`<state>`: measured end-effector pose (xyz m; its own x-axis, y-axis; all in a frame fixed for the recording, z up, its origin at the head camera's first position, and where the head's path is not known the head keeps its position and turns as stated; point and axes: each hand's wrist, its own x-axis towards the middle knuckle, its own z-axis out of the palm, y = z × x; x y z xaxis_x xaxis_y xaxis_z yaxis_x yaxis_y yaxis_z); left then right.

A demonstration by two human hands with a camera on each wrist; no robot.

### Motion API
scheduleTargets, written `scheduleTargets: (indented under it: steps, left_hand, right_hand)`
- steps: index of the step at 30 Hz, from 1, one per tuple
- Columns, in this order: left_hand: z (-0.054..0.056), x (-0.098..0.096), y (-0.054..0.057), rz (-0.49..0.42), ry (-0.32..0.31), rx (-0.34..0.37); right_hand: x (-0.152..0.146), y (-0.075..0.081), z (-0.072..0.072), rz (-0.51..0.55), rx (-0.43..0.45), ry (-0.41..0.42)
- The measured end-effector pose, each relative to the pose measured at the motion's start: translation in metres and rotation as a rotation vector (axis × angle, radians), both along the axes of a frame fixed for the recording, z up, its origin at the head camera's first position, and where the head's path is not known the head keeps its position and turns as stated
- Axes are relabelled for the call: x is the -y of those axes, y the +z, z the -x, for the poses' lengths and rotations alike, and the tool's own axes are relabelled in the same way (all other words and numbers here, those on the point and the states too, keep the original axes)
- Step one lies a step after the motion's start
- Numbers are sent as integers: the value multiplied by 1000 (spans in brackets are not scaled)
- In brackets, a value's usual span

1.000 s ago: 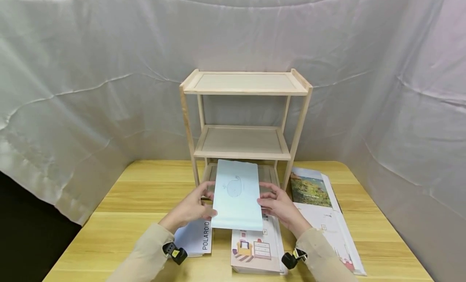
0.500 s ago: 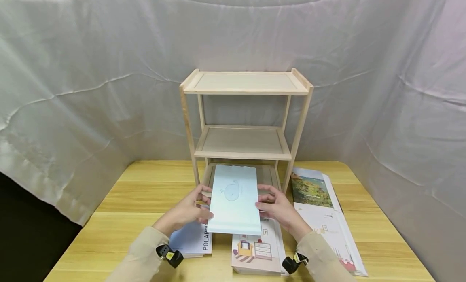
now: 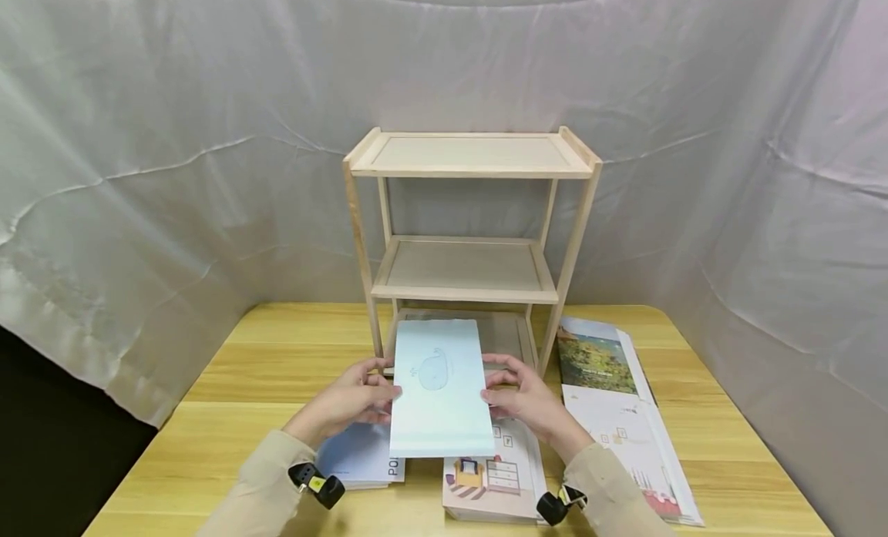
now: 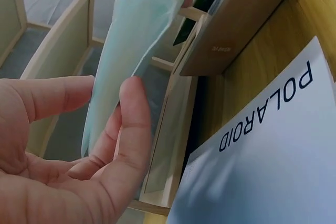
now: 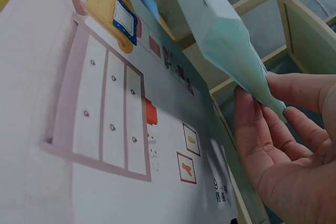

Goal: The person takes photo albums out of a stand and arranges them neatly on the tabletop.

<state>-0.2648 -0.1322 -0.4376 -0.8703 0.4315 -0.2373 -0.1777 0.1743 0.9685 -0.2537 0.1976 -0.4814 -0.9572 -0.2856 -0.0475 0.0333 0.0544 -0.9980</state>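
A flat, pale blue paper bag [image 3: 442, 414] with a whale drawing is held in the air before the shelf, over two printed items. My left hand [image 3: 344, 402] pinches its left edge, thumb on top and fingers beneath. On the opposite edge my right hand [image 3: 529, 402] grips it the same way. Seen from the left wrist, the bag [image 4: 142, 19] stays between thumb and fingers. From the right wrist, the folded near end of the bag [image 5: 226, 40] shows. Under it lie a white-blue POLAROID booklet [image 3: 361, 456] and a book with furniture pictures [image 3: 492, 483], both partly covered.
A three-tier wooden shelf [image 3: 465, 294] stands at the back of the wooden table [image 3: 277, 360]. Right of it lie a book with a tree picture [image 3: 597, 364] and a white illustrated book [image 3: 617, 437]. Grey curtain [image 3: 173, 175] surrounds the table.
Both hands have brought the bag a little to the left and closer to me. It also sits straighter now. The books and the shelf have stayed put.
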Motion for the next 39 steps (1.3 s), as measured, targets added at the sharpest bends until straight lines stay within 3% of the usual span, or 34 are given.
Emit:
scheduleTargets:
  steps: [12, 21, 32, 39]
  left_hand:
    - [-4, 10, -6, 4, -17, -19]
    - [-14, 14, -3, 14, -38, -74]
    - [-24, 21, 0, 24, -19, -125]
    - [-31, 27, 5, 20, -43, -163]
  right_hand:
    - [6, 4, -6, -26, -44, 19]
    - [11, 8, -11, -22, -89, 69]
    - [20, 15, -15, -17, -125, 80]
    - [23, 16, -19, -30, -142, 88]
